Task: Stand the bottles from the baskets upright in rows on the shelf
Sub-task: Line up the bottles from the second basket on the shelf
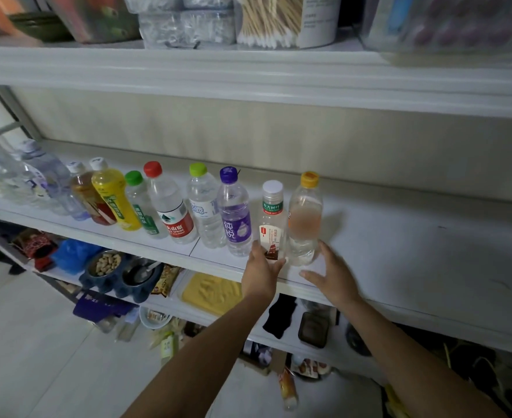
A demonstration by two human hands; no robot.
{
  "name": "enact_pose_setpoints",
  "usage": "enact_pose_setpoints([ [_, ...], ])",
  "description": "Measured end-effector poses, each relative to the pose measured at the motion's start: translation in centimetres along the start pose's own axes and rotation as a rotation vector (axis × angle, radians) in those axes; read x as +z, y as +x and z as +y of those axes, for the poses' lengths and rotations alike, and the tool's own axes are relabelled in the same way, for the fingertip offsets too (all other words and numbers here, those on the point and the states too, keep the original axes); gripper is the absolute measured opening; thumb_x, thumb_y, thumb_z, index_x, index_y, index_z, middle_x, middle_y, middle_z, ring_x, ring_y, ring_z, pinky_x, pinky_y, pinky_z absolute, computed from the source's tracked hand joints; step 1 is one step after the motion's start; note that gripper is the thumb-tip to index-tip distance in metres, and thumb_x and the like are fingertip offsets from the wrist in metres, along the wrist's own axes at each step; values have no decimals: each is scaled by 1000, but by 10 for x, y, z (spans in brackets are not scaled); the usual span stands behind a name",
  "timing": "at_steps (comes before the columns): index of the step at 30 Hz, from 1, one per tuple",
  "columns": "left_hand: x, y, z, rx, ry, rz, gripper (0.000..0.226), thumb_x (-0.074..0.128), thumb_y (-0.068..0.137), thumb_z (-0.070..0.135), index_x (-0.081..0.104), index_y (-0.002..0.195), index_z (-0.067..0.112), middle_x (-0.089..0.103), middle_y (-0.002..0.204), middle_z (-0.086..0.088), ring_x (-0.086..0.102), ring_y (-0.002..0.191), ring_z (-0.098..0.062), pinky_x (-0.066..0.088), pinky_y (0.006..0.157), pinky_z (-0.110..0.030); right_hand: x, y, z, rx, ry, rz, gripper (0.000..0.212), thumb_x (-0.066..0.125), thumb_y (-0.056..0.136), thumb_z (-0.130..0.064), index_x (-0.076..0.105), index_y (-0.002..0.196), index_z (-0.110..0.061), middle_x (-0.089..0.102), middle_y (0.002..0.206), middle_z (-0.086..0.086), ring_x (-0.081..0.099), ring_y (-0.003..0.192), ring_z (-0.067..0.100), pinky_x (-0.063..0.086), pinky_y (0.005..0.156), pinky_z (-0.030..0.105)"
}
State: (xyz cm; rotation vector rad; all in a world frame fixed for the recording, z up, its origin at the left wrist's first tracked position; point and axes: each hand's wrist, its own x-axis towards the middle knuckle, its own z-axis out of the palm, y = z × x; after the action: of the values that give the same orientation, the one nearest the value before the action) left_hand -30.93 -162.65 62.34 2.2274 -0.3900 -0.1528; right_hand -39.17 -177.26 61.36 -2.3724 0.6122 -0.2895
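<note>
Several plastic bottles stand upright in a row on the white shelf (399, 251). At the row's right end are a purple-capped bottle (235, 212), a white-capped tea bottle (272, 218) and an orange-capped bottle (304, 215). My left hand (260, 271) holds the base of the white-capped bottle between fingers and thumb. My right hand (330, 274) lies open just right of the orange-capped bottle's base, fingertips close to it, holding nothing. No basket is in view.
Left of these stand red-, green- and yellow-capped bottles (170, 203) and clear ones farther left. An upper shelf (248, 76) with containers overhangs. Lower shelves hold a blue bowl stand (119, 276), a yellow tray (209, 292) and clutter.
</note>
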Motion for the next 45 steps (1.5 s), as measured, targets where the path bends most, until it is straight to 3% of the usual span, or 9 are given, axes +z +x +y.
enact_pose_setpoints([
  [6,-62,-21,-53,291,484,-169,71,41,94,53,20,151,15,32,153,-8,32,139,-22,29,109,-31,18,-64,19,-99,-499,-42,103,26,72,-79,19,151,-13,20,157,7,13,146,22,9,119,39],
  [9,-109,-30,-94,354,793,-229,96,7,79,77,-2,154,16,-1,161,-7,3,149,-22,3,120,-37,51,-81,-17,-244,-593,-102,100,37,72,-76,29,148,-12,32,153,9,20,144,23,10,119,38],
  [12,-168,-48,-150,307,857,-162,116,-25,61,83,-1,153,16,-2,160,-4,-1,148,-23,0,119,-41,99,-89,-82,-382,-604,-155,106,55,65,-77,32,145,-11,39,149,9,24,140,23,4,114,36],
  [17,-298,-96,-235,51,940,-90,92,28,87,71,-15,151,21,-23,156,1,-23,143,-19,-12,117,-40,195,-98,-219,-574,-566,-254,97,34,72,-77,31,146,-13,36,150,11,28,140,28,6,112,41],
  [21,-396,-137,-293,-183,905,57,94,37,87,70,-12,152,23,-20,159,0,-18,146,-23,-12,117,-42,269,-114,-332,-728,-512,-308,98,17,76,-82,23,148,-17,32,152,12,32,139,33,20,110,50],
  [24,-453,-168,-333,-365,902,147,93,33,87,71,-14,151,24,-21,159,-2,-18,146,-25,-11,117,-45,315,-131,-407,-854,-498,-388,121,-17,52,-92,-4,152,-23,0,160,9,1,147,29,0,116,47],
  [30,-532,-202,-398,-632,845,300,90,28,89,70,-16,151,23,-24,157,-5,-22,145,-28,-12,116,-47,398,-146,-518,-1074,-427,-479,98,32,79,-79,-7,151,-27,-13,159,3,-17,145,20,-10,116,42],
  [36,-599,-200,-459,-847,815,404,89,28,90,70,-16,151,22,-25,157,-6,-24,144,-26,-13,117,-48,485,-133,-616,-1285,-403,-548,107,3,59,-85,-7,150,-31,-13,159,0,-15,146,20,-6,117,44],
  [45,-665,-242,-519,-1213,691,537,90,27,89,72,-16,151,23,-21,158,-7,-22,145,-27,-12,116,-48,592,-148,-742,-1510,-357,-764,93,34,81,-77,-5,151,-30,-13,159,-1,-16,146,18,-9,116,41],
])
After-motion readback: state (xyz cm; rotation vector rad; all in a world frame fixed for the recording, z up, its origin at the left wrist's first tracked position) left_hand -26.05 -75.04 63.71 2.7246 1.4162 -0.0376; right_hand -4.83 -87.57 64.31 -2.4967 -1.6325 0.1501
